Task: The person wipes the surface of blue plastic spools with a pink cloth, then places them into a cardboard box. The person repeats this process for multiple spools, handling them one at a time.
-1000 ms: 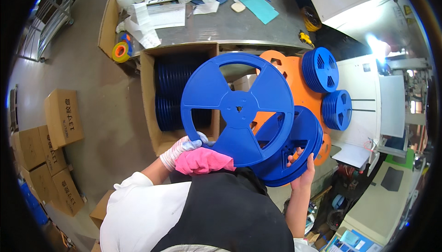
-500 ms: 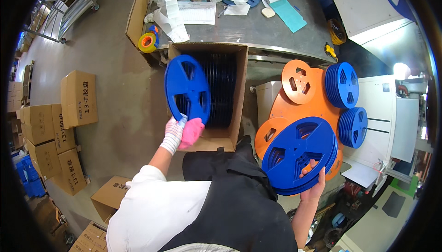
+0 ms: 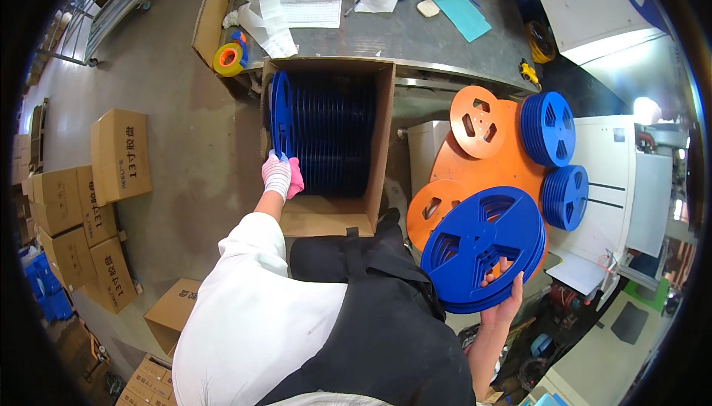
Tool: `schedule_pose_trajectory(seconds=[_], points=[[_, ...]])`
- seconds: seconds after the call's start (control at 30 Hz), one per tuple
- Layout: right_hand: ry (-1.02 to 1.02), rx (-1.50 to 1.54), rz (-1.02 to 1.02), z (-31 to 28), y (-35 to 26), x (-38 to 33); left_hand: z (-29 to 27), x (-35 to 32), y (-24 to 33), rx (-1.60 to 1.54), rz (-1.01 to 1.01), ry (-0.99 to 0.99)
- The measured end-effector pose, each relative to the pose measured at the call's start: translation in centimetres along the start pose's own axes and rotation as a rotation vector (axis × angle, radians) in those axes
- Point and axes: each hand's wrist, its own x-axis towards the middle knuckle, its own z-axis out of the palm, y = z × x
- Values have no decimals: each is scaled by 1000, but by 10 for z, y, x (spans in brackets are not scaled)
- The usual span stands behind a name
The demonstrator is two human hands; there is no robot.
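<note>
Reaching forward, the gloved left hand (image 3: 280,176) grips the lower rim of a large blue plastic reel (image 3: 279,113) standing upright at the left end of a row of like reels inside the open brown cardboard box (image 3: 380,139) — fingers closed on its edge, arm stretched out from the white sleeve. The bare right hand (image 3: 503,295) is held low at the side, fingers curled under a stack of blue reels (image 3: 482,246) — lying flat, beside orange reels (image 3: 475,120).
</note>
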Motion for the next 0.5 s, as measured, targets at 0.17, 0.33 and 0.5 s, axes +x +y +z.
schedule_pose_trajectory(seconds=[0.17, 0.33, 0.5], points=[[-8, 9, -46, 3, 0, -6, 18, 6, -19, 2, -39, -135], [-79, 104, -116, 1, -8, -8, 2, -18, -9, -24, -5, -162], [-138, 280, -173, -14, -24, -11, -28, -67, 34, -227, 217, -292]])
